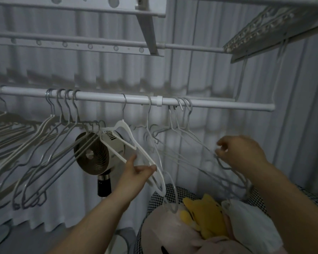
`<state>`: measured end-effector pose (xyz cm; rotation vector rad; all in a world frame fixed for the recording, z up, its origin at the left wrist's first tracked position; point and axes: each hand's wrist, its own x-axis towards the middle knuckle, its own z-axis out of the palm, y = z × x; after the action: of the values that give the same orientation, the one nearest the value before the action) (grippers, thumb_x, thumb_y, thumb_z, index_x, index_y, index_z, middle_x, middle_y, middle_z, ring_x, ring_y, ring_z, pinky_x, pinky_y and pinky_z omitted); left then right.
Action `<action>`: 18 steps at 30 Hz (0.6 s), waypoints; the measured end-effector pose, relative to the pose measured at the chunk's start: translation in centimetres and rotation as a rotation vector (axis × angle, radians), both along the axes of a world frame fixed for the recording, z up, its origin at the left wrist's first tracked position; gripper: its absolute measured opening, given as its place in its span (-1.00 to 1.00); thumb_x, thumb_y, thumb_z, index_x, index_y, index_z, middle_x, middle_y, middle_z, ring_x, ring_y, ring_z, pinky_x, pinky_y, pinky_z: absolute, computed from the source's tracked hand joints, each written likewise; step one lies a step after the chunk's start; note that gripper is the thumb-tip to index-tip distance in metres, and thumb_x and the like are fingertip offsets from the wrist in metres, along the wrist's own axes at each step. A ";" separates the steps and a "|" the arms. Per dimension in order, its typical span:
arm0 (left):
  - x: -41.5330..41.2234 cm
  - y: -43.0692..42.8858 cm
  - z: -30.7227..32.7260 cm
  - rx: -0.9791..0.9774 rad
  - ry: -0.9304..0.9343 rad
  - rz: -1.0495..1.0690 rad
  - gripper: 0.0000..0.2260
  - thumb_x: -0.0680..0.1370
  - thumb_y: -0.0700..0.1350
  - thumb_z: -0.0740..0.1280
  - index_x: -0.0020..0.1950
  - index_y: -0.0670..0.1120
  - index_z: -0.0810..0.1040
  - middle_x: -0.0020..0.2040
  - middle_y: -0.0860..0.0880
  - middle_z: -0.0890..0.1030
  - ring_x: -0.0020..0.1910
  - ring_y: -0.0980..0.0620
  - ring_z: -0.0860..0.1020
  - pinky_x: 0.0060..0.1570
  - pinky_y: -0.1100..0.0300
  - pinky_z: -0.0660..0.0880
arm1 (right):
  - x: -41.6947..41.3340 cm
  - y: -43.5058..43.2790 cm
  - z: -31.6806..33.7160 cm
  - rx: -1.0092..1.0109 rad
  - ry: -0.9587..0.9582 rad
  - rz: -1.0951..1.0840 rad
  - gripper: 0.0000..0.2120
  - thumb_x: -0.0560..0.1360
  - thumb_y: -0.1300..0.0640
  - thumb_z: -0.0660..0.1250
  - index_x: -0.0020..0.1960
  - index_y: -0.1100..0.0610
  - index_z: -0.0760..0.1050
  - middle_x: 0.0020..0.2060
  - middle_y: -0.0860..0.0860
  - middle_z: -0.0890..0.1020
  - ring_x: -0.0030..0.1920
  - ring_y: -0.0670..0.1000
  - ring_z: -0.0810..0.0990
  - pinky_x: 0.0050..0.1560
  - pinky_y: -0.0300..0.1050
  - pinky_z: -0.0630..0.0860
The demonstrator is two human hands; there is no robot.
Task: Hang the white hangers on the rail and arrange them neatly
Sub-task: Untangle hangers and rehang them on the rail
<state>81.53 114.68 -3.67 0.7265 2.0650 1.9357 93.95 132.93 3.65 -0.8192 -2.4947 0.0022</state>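
Left hand [136, 177] pinches lower arm of flat white plastic hanger [122, 123], hooked on white metal rail [99, 97], slanting down-right. Right hand [244, 153] pinches bunched thin wire hangers [200, 141].

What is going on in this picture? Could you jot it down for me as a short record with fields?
Place: rail with hangers hooked along it
Left hand: grips a white hanger hooked on the rail
Right hand: pinches wire hangers, also hooked on the rail
Behind: fan
Below: basket with a yellow toy
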 end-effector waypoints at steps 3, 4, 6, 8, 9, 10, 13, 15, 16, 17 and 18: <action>0.6 0.1 0.0 0.007 0.014 -0.019 -0.38 0.52 -0.02 0.28 0.49 -0.04 0.04 -0.17 0.09 0.53 0.00 0.10 0.44 0.07 0.24 0.24 | -0.3 -0.9 -0.8 -0.219 -0.052 0.103 -0.66 0.51 0.00 0.27 0.24 0.11 0.47 0.06 0.07 0.61 0.03 0.03 0.55 0.09 -0.12 0.45; 0.8 0.1 0.0 0.001 0.024 -0.033 -0.38 0.53 -0.01 0.26 0.49 -0.03 0.02 -0.19 0.10 0.54 -0.04 0.11 0.46 0.07 0.25 0.27 | -0.5 -1.3 -1.3 -0.240 -0.050 0.132 -0.67 0.51 0.01 0.26 0.23 0.12 0.47 -0.01 0.07 0.62 -0.04 0.01 0.54 0.07 -0.13 0.46; 1.3 0.1 -0.3 -0.035 0.056 -0.078 -0.33 0.52 0.02 0.26 0.50 -0.01 -0.05 -0.18 0.01 0.61 -0.11 0.07 0.55 -0.07 0.29 0.39 | -0.9 -2.0 -2.3 -0.259 -0.003 0.186 -0.68 0.53 0.05 0.24 0.24 0.14 0.45 -0.07 0.10 0.62 -0.07 0.02 0.56 0.06 -0.13 0.48; 1.4 0.3 -0.8 -0.094 0.068 -0.113 -0.26 0.49 0.05 0.29 0.50 0.03 -0.12 -0.08 -0.20 0.66 -0.14 -0.01 0.60 -0.09 0.23 0.47 | -1.2 -2.9 -3.1 -0.251 0.078 0.232 -0.68 0.53 0.10 0.22 0.26 0.14 0.43 -0.11 0.10 0.60 -0.11 0.00 0.53 -0.03 -0.16 0.48; 1.3 0.4 -1.1 -0.114 0.069 -0.119 -0.22 0.47 0.05 0.32 0.50 0.05 -0.12 -0.04 -0.26 0.64 -0.16 -0.04 0.60 -0.06 0.16 0.51 | -1.4 -3.3 -3.4 -0.222 0.114 0.245 -0.68 0.54 0.10 0.20 0.27 0.13 0.41 -0.16 0.07 0.56 -0.14 -0.02 0.49 -0.10 -0.19 0.43; 1.3 0.5 -1.2 -0.117 0.066 -0.113 -0.20 0.44 0.03 0.36 0.50 0.08 -0.11 -0.04 -0.27 0.64 -0.18 -0.04 0.60 -0.05 0.12 0.53 | -1.5 -3.6 -3.6 -0.187 0.139 0.251 -0.69 0.54 0.10 0.19 0.27 0.12 0.40 -0.19 0.04 0.53 -0.16 -0.03 0.47 -0.16 -0.21 0.39; 1.2 0.5 -1.4 -0.101 0.054 -0.087 -0.23 0.42 -0.11 0.41 0.48 0.05 0.01 -0.14 -0.18 0.67 -0.29 0.05 0.61 -0.21 0.28 0.55 | -1.8 -4.1 -4.0 -0.149 0.155 0.272 -0.69 0.55 0.11 0.18 0.28 0.13 0.38 -0.10 0.09 0.59 -0.15 -0.01 0.48 -0.19 -0.23 0.35; 1.2 0.4 -1.6 -0.092 0.030 -0.073 -0.36 0.44 -0.20 0.37 0.42 0.01 0.13 -0.19 -0.17 0.67 -0.34 0.04 0.58 -0.25 0.30 0.53 | -2.0 -3.9 -4.1 -0.111 0.128 0.256 -0.70 0.57 0.14 0.15 0.28 0.13 0.37 -0.01 0.11 0.61 -0.15 0.00 0.49 -0.20 -0.22 0.35; 1.2 0.3 -1.7 -0.075 0.023 -0.070 -0.48 0.45 -0.24 0.34 0.32 0.03 0.20 -0.25 -0.17 0.66 -0.35 0.03 0.56 -0.28 0.32 0.52 | -2.1 -4.0 -4.2 -0.069 0.113 0.234 -0.71 0.57 0.17 0.12 0.29 0.13 0.36 0.00 0.10 0.60 -0.15 0.00 0.48 -0.21 -0.21 0.35; 1.2 0.0 -1.7 -0.055 0.020 -0.070 -0.58 0.48 -0.27 0.31 0.17 0.07 0.21 -0.34 -0.12 0.65 -0.37 0.03 0.55 -0.33 0.37 0.49 | -2.2 -3.9 -4.3 -0.013 0.125 0.225 -0.69 0.57 0.20 0.09 0.29 0.13 0.37 0.02 0.10 0.58 -0.10 0.01 0.48 -0.18 -0.20 0.36; 1.3 -0.2 -1.7 -0.032 0.024 -0.069 -0.61 0.49 -0.29 0.28 0.07 0.13 0.21 -0.44 -0.06 0.62 -0.40 0.05 0.54 -0.39 0.41 0.46 | -2.3 -3.9 -4.5 0.036 0.172 0.234 -0.67 0.57 0.21 0.04 0.29 0.14 0.39 0.05 0.10 0.57 -0.02 0.04 0.49 -0.12 -0.18 0.37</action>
<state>82.81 114.48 -5.39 0.8062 2.0522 1.8614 91.63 129.02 -0.81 -0.4870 -2.4039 0.1040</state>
